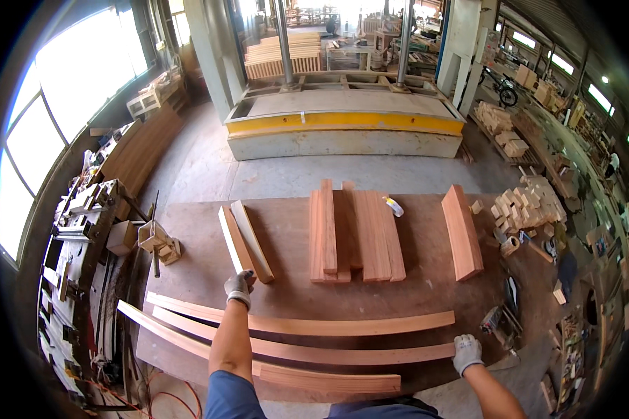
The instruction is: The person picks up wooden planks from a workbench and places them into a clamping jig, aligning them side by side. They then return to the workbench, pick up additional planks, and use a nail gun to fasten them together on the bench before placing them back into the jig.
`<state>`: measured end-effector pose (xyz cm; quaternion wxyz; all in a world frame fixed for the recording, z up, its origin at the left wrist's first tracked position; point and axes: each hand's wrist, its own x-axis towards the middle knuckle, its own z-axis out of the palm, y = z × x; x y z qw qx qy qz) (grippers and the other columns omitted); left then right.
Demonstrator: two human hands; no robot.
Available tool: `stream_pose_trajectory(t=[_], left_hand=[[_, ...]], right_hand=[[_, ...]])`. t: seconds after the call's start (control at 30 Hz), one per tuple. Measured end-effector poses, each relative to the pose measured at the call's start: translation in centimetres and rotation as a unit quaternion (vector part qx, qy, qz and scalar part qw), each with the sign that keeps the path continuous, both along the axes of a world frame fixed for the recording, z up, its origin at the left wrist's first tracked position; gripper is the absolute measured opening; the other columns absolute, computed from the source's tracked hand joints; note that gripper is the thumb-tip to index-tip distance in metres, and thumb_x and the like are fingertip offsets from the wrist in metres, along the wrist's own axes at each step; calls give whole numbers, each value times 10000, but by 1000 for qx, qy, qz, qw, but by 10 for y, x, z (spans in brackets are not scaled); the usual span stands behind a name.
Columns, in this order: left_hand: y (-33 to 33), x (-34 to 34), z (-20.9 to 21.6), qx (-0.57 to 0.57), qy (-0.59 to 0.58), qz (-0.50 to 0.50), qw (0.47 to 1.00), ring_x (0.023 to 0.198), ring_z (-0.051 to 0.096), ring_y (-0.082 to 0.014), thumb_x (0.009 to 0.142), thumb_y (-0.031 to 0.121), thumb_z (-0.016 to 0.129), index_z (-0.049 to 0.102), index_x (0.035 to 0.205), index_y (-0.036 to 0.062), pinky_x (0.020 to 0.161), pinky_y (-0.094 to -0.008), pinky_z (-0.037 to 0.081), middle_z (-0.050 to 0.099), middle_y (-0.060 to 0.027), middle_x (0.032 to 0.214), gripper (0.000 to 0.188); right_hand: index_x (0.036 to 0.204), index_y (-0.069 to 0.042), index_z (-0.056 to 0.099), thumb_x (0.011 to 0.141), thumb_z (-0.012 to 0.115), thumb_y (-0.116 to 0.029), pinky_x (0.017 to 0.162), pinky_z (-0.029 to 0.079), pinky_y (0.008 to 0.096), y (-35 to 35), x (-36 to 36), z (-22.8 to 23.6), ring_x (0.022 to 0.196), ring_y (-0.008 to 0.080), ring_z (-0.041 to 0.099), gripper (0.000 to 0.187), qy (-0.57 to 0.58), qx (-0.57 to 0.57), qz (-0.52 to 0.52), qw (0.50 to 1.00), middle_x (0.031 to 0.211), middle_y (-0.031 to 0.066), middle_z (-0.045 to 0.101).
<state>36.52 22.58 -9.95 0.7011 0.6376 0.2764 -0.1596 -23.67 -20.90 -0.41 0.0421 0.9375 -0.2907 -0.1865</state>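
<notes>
My left hand [240, 288], in a pale work glove, is closed at the near end of a short wooden bar [235, 237]. A second short bar [257, 250] lies just to its right. My gloved right hand [467, 350] grips the right end of a long wooden strip [342, 353], the middle one of three. Another long strip [356, 325] lies beyond it. The third long strip [168, 335] runs on the near side, partly behind my left forearm. A shorter reddish board [328, 380] lies nearest my body.
Reddish boards [374, 237] lie side by side on the brown worktable [286, 209], with a small white-and-yellow object [393, 206] on them. A thick block [462, 234] stands to the right. Wood offcuts [531, 202] and tools crowd the right side. A yellow-edged press [346, 126] stands beyond.
</notes>
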Motion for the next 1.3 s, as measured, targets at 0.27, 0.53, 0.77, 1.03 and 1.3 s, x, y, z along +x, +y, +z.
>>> stream_pose_trajectory(t=[0.27,0.53,0.77,1.03,1.3], left_hand=[[-49,-137,85,-239,-108,-48,964,778,676,-233,919,169,700,685,950,105,663,-386,599,686,-58,844,72],[-151,-384,200,-316,-169,-210,910,1035,669,-206,820,152,790,639,1229,-43,979,-349,524,705,-100,1113,478],[-261,-563,222,-287,-106,-325,895,1143,633,-188,879,232,742,569,1383,-44,1010,-339,498,671,-95,1253,600],[-288,-622,164,57,-223,-534,814,1086,687,-204,858,217,854,613,1346,-13,959,-340,551,719,-104,1223,591],[-303,-578,241,356,-615,-547,441,1460,405,-419,825,320,795,526,1481,69,1217,-584,287,490,-180,1535,752]], right_hand=[[1038,-136,660,851,696,-199,928,532,446,-9,-13,-6,1099,288,650,200,-17,7,20,1000,1127,97,700],[1276,-66,671,834,803,-461,1049,510,420,-24,1,71,1231,361,637,608,-180,183,81,963,1264,171,703],[1161,-17,694,917,796,-411,824,551,290,-26,7,137,920,131,658,475,-326,692,-77,640,1010,86,718],[1142,-17,681,794,864,-393,759,577,432,-69,-76,137,861,313,729,544,-327,410,-141,839,954,177,741],[1111,-36,647,706,854,-285,995,511,488,-75,-110,112,1144,382,629,519,-339,214,196,895,1157,196,670]])
